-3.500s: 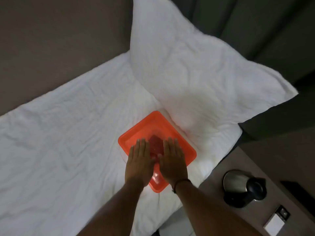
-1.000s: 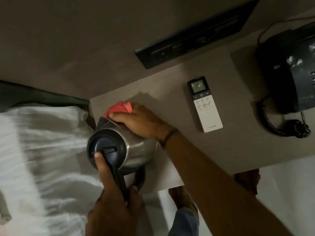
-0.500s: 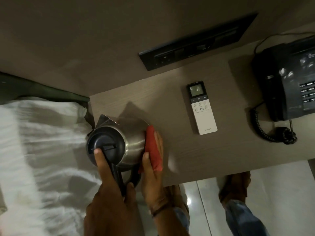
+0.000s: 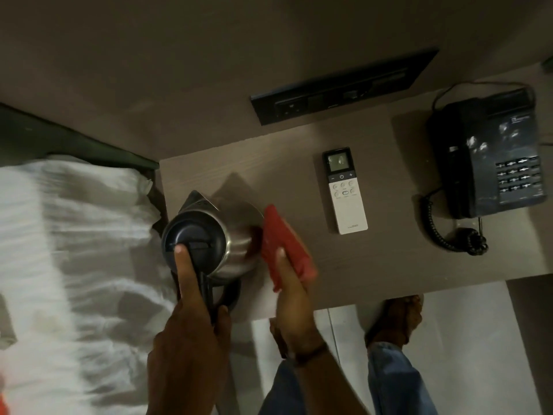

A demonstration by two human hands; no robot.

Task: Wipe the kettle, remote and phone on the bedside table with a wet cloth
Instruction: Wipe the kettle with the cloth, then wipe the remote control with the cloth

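Head view: left hand [image 4: 191, 333] is clamping the kettle [image 4: 209, 238] handle at table [image 4: 374, 259] 9 o'clock, right hand [image 4: 294, 298] is pinching the cloth [image 4: 285, 244] against its side; remote [image 4: 345, 191] likely next.

Your picture is dim and a bit grainy. The brightest part is the white bed [image 4: 74, 250] on the left, and it looks smeared and blurry. Light glints off the shiny kettle [image 4: 236, 244] and the black phone [image 4: 490, 157]. The kettle throws a dark shadow on the surface [image 4: 374, 259]. Straight lines bend near the edges.
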